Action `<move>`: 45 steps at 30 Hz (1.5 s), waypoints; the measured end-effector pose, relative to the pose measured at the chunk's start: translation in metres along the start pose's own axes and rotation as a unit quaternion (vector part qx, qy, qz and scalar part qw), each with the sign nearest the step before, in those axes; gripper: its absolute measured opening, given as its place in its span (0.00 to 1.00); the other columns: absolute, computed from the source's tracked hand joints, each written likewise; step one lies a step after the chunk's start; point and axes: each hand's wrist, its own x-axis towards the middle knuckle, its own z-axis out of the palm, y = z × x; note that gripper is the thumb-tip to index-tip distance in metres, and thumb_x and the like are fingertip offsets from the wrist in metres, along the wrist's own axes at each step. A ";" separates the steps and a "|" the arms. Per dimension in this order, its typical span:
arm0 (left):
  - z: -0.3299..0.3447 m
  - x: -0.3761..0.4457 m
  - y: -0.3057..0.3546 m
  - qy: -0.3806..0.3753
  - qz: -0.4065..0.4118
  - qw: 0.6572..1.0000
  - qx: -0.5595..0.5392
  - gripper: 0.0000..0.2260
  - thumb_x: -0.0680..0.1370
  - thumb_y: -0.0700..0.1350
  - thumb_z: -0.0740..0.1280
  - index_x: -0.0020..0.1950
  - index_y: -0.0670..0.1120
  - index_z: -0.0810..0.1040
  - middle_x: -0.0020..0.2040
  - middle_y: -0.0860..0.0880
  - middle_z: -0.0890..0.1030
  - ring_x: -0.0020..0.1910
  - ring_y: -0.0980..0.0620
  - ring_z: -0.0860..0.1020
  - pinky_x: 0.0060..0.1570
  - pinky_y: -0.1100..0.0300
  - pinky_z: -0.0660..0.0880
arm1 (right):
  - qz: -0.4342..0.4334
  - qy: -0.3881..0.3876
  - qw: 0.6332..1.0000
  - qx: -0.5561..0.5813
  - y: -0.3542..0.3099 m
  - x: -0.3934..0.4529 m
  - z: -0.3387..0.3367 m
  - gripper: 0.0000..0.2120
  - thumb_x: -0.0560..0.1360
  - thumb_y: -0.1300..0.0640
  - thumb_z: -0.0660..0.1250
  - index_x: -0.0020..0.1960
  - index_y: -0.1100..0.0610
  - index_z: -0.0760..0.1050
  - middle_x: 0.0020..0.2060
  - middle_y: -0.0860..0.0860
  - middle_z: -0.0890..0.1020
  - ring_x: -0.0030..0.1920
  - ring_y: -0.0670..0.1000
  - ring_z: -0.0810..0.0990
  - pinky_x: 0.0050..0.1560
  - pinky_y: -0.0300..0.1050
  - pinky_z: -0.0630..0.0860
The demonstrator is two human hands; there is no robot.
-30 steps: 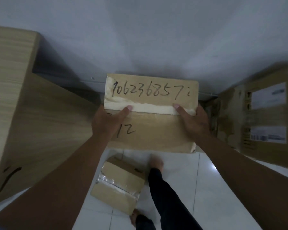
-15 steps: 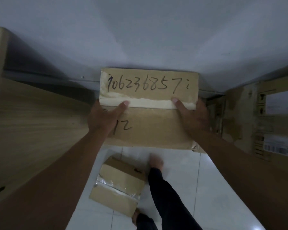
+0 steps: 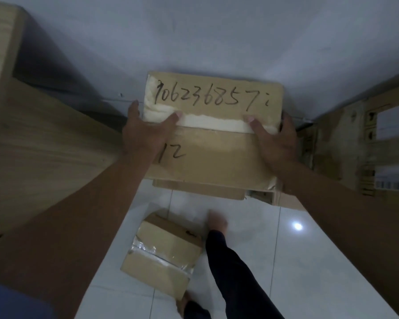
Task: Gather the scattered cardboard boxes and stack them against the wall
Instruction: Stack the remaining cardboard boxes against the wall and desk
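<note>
- A small taped box (image 3: 161, 256) is lying on the tiled floor (image 3: 286, 261) beside a foot.
- Left hand (image 3: 145, 132) and right hand (image 3: 274, 139) are gripping the numbered box (image 3: 212, 137), thumbs on top.
- It is sitting against the wall (image 3: 217, 38), seemingly atop another box (image 3: 200, 189).

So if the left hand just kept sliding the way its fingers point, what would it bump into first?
Most likely the white wall. The left hand grips the numbered box at its side, fingers aimed toward the wall, and nothing shows between them, though depth is hard to judge.
</note>
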 end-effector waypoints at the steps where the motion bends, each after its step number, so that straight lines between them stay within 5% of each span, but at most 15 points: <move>1: 0.000 -0.006 -0.003 0.015 0.000 1.000 -0.006 0.53 0.60 0.78 0.71 0.79 0.55 0.62 0.73 0.51 0.73 0.69 0.47 0.74 0.64 0.45 0.76 | 0.000 0.006 1.000 -0.003 0.003 -0.002 -0.003 0.44 0.67 0.25 0.69 0.77 0.43 0.66 0.69 0.44 0.77 0.66 0.51 0.76 0.66 0.51 0.74; 5: -0.006 -0.052 -0.035 0.055 0.030 0.998 -0.033 0.51 0.68 0.75 0.68 0.83 0.53 0.55 0.79 0.49 0.64 0.76 0.45 0.67 0.69 0.43 0.71 | 0.006 0.026 0.999 -0.032 0.024 -0.031 -0.019 0.41 0.74 0.24 0.58 0.81 0.43 0.58 0.76 0.49 0.71 0.74 0.56 0.70 0.70 0.48 0.65; 8: -0.011 -0.092 -0.072 0.055 0.012 0.998 -0.026 0.51 0.69 0.76 0.67 0.84 0.53 0.52 0.81 0.47 0.60 0.78 0.44 0.63 0.71 0.41 0.68 | -0.039 0.042 0.997 -0.051 0.050 -0.072 -0.026 0.38 0.75 0.24 0.54 0.79 0.42 0.61 0.73 0.49 0.75 0.72 0.58 0.73 0.69 0.53 0.69; 15: -0.029 -0.169 -0.159 -0.008 0.063 0.997 0.040 0.51 0.68 0.76 0.69 0.83 0.54 0.54 0.82 0.50 0.59 0.80 0.46 0.61 0.75 0.45 0.63 | -0.050 0.026 0.997 -0.052 0.106 -0.185 -0.012 0.43 0.76 0.24 0.55 0.83 0.46 0.54 0.80 0.48 0.64 0.79 0.53 0.63 0.74 0.46 0.59; 18: -0.038 -0.192 -0.195 -0.029 0.108 0.990 0.090 0.52 0.67 0.77 0.70 0.83 0.56 0.55 0.82 0.50 0.59 0.80 0.47 0.60 0.76 0.46 0.63 | -0.072 0.003 0.993 -0.095 0.126 -0.236 -0.002 0.43 0.76 0.23 0.55 0.83 0.45 0.53 0.80 0.48 0.64 0.78 0.54 0.65 0.75 0.55 0.64; 26: -0.057 -0.247 -0.311 -0.076 0.188 0.956 0.210 0.48 0.69 0.73 0.71 0.82 0.52 0.60 0.82 0.46 0.59 0.81 0.46 0.58 0.77 0.45 0.59 | -0.066 -0.054 0.977 -0.193 0.213 -0.356 0.037 0.45 0.76 0.24 0.57 0.83 0.46 0.50 0.82 0.49 0.59 0.81 0.53 0.59 0.77 0.60 0.61; 31: -0.048 -0.262 -0.385 -0.107 0.199 0.937 0.266 0.47 0.69 0.70 0.73 0.81 0.48 0.64 0.80 0.43 0.64 0.80 0.45 0.61 0.76 0.40 0.60 | -0.050 -0.088 0.969 -0.225 0.276 -0.390 0.060 0.44 0.77 0.26 0.58 0.84 0.48 0.49 0.83 0.49 0.57 0.81 0.52 0.56 0.78 0.59 0.60; 35: -0.031 -0.258 -0.426 -0.119 0.163 0.947 0.248 0.45 0.67 0.77 0.67 0.75 0.50 0.68 0.75 0.45 0.70 0.73 0.43 0.70 0.69 0.38 0.69 | -0.026 -0.100 0.969 -0.225 0.319 -0.401 0.081 0.45 0.77 0.28 0.60 0.84 0.49 0.49 0.83 0.49 0.56 0.82 0.51 0.56 0.79 0.58 0.60; 45: 0.026 -0.173 -0.531 -0.109 0.108 0.971 0.185 0.47 0.66 0.72 0.74 0.79 0.50 0.66 0.76 0.48 0.68 0.74 0.46 0.69 0.73 0.46 0.68 | 0.059 -0.088 0.976 -0.191 0.413 -0.366 0.189 0.47 0.76 0.28 0.61 0.84 0.49 0.46 0.83 0.50 0.55 0.81 0.53 0.57 0.76 0.55 0.61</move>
